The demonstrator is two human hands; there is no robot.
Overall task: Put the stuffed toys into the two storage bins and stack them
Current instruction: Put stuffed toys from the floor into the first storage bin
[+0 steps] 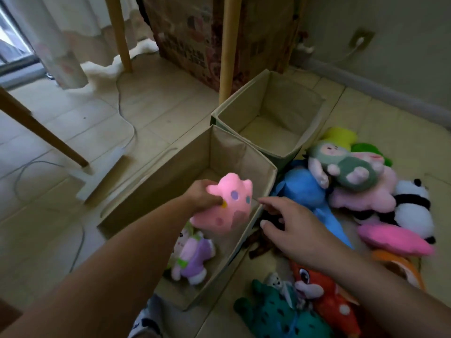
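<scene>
Two beige fabric storage bins stand open on the floor: the near bin (156, 189) and the far bin (314, 118). My left hand (201, 197) grips a pink spotted plush (228, 207) above the near bin. A purple and white bunny toy (192, 257) lies inside that bin. My right hand (292, 228) hovers with fingers spread just right of the near bin, over a dark toy (261, 245). To the right lies a pile with a blue plush (305, 189), a green doll (349, 167), a panda (412, 206), a red fox (324, 291) and a teal toy (275, 315).
Wooden table legs (228, 47) rise behind the far bin, with a patterned cardboard box (195, 37) behind them. A slanted wooden leg (41, 130) and cables (124, 113) cross the tiled floor on the left. The wall with a socket (361, 40) is at the back right.
</scene>
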